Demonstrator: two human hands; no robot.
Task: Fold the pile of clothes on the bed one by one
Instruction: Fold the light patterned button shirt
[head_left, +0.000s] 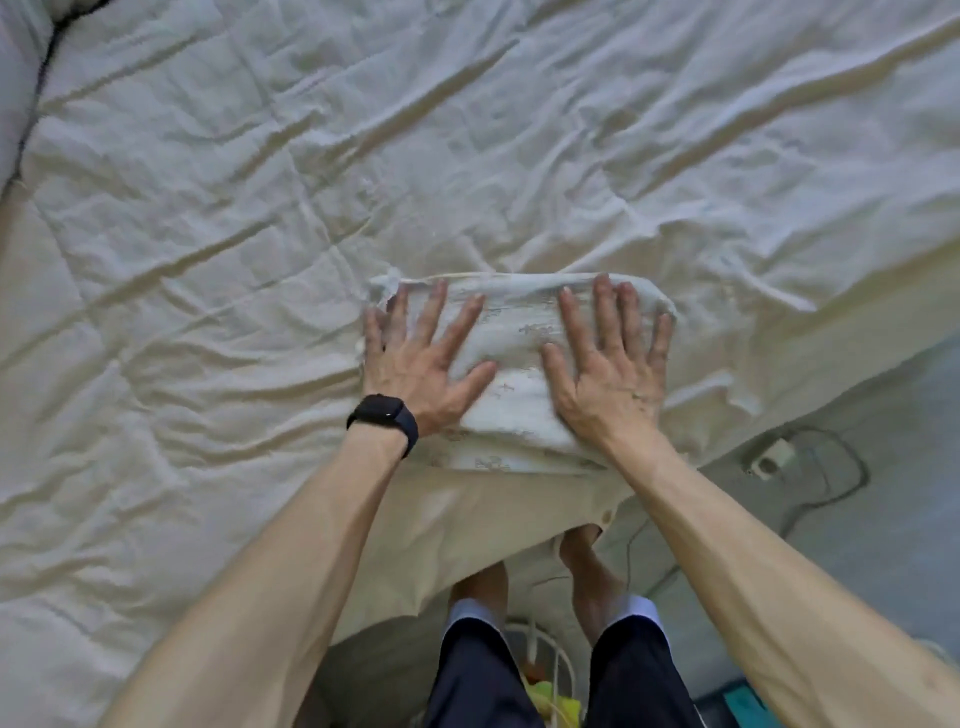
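Pressing a folded garment (519, 358) flat near the bed's (234, 208) 6 o'clock edge with left hand (421, 364) and right hand (608, 379), straight, splayed fingers (435, 312) gripping nothing. Seems nearly finished with this piece; no remaining pile in view.

open duvet (260, 182) beyond and left of folded cloth (514, 364), bed edge (841, 392) close on right

Basket (532, 642) cut off (behind legs (483, 675)), plug (774, 457) blurred
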